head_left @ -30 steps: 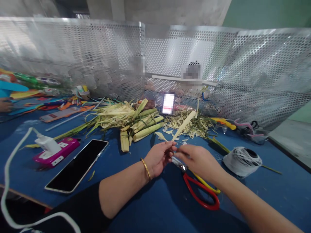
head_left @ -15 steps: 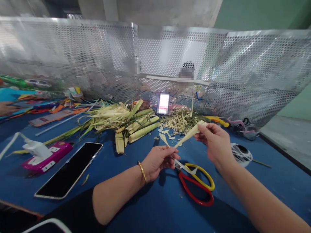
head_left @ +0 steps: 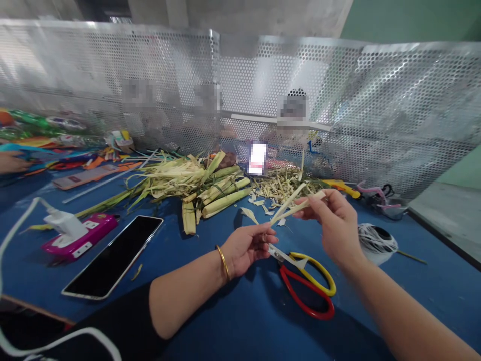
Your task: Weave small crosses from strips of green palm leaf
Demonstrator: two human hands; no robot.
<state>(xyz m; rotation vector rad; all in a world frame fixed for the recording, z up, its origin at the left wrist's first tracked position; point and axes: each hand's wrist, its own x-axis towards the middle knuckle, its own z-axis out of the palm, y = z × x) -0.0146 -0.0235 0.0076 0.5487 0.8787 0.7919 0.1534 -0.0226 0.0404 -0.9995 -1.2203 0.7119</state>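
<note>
My left hand (head_left: pixel 251 249), wearing a gold bangle (head_left: pixel 222 262), is closed with thumb and fingertips pinched on the lower end of pale corn husk strips (head_left: pixel 287 210). My right hand (head_left: pixel 333 215) pinches the husk farther up, thumb on top, and one strip points up free between the hands. Another short husk end (head_left: pixel 248 214) sticks out to the left above my left fingers. Scissors (head_left: pixel 310 286) with one red and one yellow handle lie just right of my left hand. Their blades are partly hidden by the fingers, and I cannot tell whether the fingers touch them.
Husks and stalks (head_left: pixel 180 175) are piled beyond my left hand, beside scattered cut bits (head_left: pixel 280 184). A black-screened phone (head_left: pixel 114 258) and a magenta power strip (head_left: pixel 80 240) lie left. White string (head_left: pixel 376 238) is right. A perforated metal screen (head_left: pixel 169 90) stands behind. Another person's hand (head_left: pixel 13 163) is far left.
The wide husk piece between my hands now shows as separate narrow strips, one pointing free. My right fingers have shifted along it. The whole view has moved slightly.
</note>
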